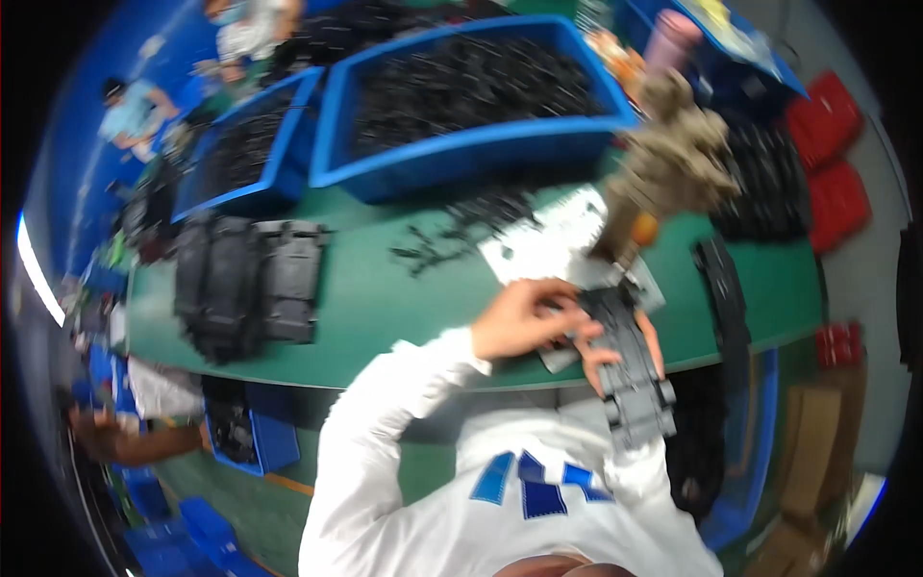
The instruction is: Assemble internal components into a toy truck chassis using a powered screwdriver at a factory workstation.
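Note:
My right hand (598, 369) grips a long dark grey plastic part (630, 361) from beneath, with the thumb on one side and fingers on the other. The part is held at the near edge of the green table, tilted, and has stubby blocks along its sides. At its far left end is my left hand (529, 315), fingers bent and pinched together against the part. Whatever small thing those fingers hold is blurred. Just beyond the part hangs a tan, cloth-like wrapped object (678, 159) with an orange spot, smeared by motion.
Blue bins (481, 144) of black parts line the far side of the green table (385, 327). Stacked dark parts (221, 284) lie at left, more (764, 183) at right. Small black pieces (461, 226) lie by a white sheet (538, 245). Other people (139, 115) are at far left.

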`<state>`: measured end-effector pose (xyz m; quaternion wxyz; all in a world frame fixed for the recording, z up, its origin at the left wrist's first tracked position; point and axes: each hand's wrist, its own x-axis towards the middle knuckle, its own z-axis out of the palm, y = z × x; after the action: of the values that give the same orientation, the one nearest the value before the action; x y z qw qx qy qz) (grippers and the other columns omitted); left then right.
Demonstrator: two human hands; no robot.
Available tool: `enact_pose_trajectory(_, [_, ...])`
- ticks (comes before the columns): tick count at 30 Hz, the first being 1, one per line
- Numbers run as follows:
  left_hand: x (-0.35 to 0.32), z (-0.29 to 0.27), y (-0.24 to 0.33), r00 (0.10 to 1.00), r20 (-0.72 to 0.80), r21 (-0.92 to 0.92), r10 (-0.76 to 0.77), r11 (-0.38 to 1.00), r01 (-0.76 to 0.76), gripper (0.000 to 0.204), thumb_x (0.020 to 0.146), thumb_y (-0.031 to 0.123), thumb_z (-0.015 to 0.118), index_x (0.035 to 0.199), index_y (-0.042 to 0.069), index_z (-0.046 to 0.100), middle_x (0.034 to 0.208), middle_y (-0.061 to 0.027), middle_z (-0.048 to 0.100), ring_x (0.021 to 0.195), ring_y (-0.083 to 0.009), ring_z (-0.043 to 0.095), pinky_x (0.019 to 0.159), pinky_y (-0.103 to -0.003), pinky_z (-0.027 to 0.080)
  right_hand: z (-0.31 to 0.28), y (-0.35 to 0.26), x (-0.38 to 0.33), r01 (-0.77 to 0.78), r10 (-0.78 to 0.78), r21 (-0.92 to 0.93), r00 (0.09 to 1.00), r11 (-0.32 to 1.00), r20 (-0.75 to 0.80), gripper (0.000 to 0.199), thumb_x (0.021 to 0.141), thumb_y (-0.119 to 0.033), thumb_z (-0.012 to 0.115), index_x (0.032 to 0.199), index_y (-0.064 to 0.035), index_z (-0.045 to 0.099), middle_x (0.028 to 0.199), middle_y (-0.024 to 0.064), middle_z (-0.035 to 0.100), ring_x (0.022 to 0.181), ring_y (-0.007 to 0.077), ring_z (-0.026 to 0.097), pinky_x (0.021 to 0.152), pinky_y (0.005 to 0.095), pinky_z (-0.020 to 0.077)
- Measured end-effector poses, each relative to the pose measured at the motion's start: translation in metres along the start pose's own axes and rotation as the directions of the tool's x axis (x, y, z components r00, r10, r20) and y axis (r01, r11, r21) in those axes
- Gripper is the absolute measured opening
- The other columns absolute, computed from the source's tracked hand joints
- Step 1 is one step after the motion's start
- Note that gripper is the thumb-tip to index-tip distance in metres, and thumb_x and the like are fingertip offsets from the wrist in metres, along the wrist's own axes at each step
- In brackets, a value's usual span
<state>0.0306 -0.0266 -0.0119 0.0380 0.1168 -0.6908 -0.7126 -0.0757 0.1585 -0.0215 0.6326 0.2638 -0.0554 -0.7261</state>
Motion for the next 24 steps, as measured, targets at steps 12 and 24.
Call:
enact_pose_trajectory(12, [0.010,0.007,0.008,0.991,-0.021,-0.017,-0.129,0.992,0.129,0.038,0.082,0.013,0.075,0.109,-0.007,0.058,0.091,-0.0119,0.067,0.069,-0.0123,0.066,0.058,-0.024,0.052,0.000,0.009,-0.008,0.105,-0.108,0.051,0.992,0.993,0.059,0.044,0.099,-0.038,0.047,0.129,-0.0064,0.052,0.125,0.0152,0.056,0.102,0.0272,0.056,0.063,0.0311,0.0467])
enact_pose_trajectory(24, [0.007,0.002,0.006,1.000,-0.006,0.135,0.019,0.991,-0.018,0.034,0.076,0.017,0.079,0.092,-0.002,0.055,0.075,-0.0075,0.066,0.065,-0.0082,0.063,0.058,-0.021,0.049,0.004,0.022,-0.016,0.091,-0.095,0.091,0.995,0.992,0.039,0.053,0.099,-0.041,0.046,0.133,-0.0003,0.046,0.125,0.0199,0.053,0.102,0.0284,0.053,0.062,0.0311,0.0450])
